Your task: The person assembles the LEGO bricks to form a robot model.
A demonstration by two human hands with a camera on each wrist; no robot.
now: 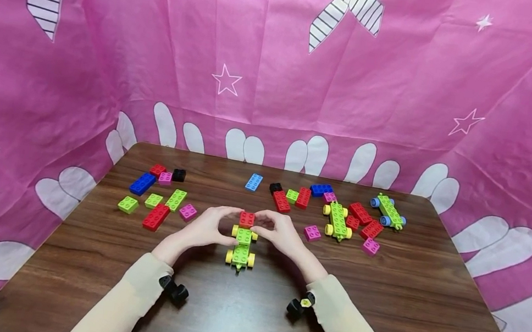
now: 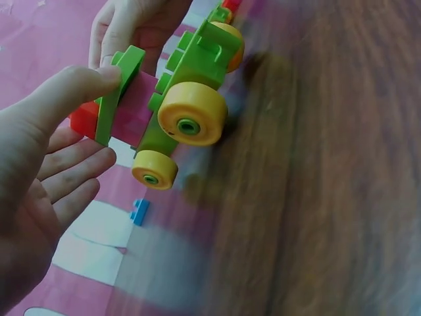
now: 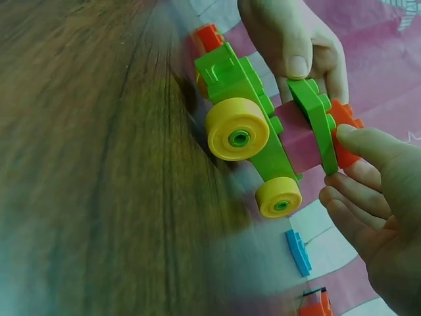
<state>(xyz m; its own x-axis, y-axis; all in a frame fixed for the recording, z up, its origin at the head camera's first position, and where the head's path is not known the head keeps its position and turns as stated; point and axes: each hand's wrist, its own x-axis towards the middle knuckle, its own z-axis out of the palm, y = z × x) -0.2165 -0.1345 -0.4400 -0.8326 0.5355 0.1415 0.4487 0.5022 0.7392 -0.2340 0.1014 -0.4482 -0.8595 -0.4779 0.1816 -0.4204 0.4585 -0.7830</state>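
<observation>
A lime-green toy car base (image 1: 240,255) with yellow wheels stands on the table before me. On it sits a pink block (image 3: 299,135), topped by a flat lime-green brick (image 2: 120,92) that looks tilted in both wrist views. A red brick (image 1: 246,219) is on the far end of that green one. My left hand (image 1: 206,228) pinches the flat green brick, thumb on its near end and fingers by the far side. From the other side, my right hand (image 1: 284,237) grips the red brick, its thumb on the brick's side and fingertips beneath.
Loose red, green, pink, blue and black bricks lie to the left, among them a long red brick (image 1: 156,217). Behind the hands is a light-blue brick (image 1: 253,181). Rightward stand a yellow-wheeled car base (image 1: 337,220) and a blue-wheeled one (image 1: 389,211), with more bricks around. A pink curtain (image 1: 274,95) hangs behind.
</observation>
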